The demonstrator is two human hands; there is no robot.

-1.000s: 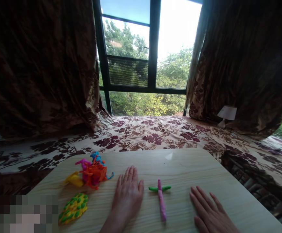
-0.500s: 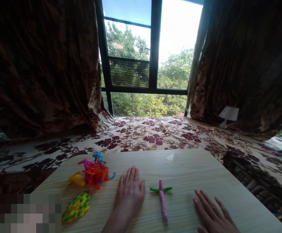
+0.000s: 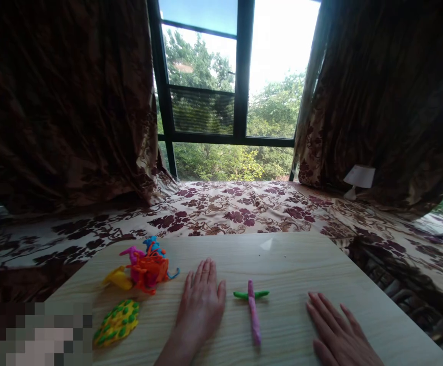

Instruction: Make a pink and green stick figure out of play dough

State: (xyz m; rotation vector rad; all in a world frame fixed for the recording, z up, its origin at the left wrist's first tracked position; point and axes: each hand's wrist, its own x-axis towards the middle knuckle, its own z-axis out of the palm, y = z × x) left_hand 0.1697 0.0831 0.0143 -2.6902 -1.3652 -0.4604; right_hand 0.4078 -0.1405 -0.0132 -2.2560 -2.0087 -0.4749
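Palm down on the tabletop, my left hand [image 3: 203,302] lies flat with its fingers stretched forward and holds nothing. My right hand [image 3: 337,328] rests on the table at the lower right, fingers extended, also without anything in it. Between the two hands lies a cross of modelling clay: a pink clay roll [image 3: 254,320] runs lengthwise over a shorter green clay roll [image 3: 261,294]. Left of my left hand is a flat yellow clay piece with green dots [image 3: 117,323]. Behind that piece sits a heap of orange clay strands [image 3: 150,272] with pink, blue and yellow lumps against it.
The pale wooden table [image 3: 282,269] stands before a ledge covered with floral cloth [image 3: 240,208]. A small white lamp [image 3: 359,177] is on the ledge at the right. Dark curtains [image 3: 64,101] hang on both sides of the window [image 3: 240,71]. A pixelated patch hides the lower left corner.
My right hand has shifted slightly to the right and forward on the table. My left hand and the clay pieces keep their places; the view has moved slightly.
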